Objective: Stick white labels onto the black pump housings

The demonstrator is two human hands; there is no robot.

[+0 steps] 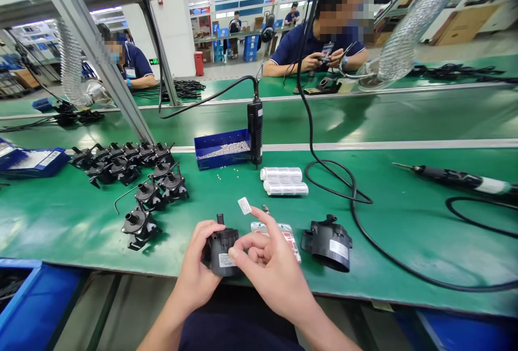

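Observation:
My left hand (197, 269) grips a small black pump body (222, 248) at the near edge of the green bench; a white label is on its near face. My right hand (270, 265) presses its thumb on that label, and a small white sticker (244, 205) clings to its raised forefinger. A sheet of labels (289, 234) lies just behind my right hand. A black round housing (327, 242) with a white label rests to the right of it.
Several black pump parts (140, 178) lie at the left. A blue tray of small screws (222, 149), a hanging electric screwdriver (254, 131), two white rolls (283, 181), black cables (356, 200) and a second screwdriver (457, 179) sit behind. Other workers sit across the conveyor belt (364, 119).

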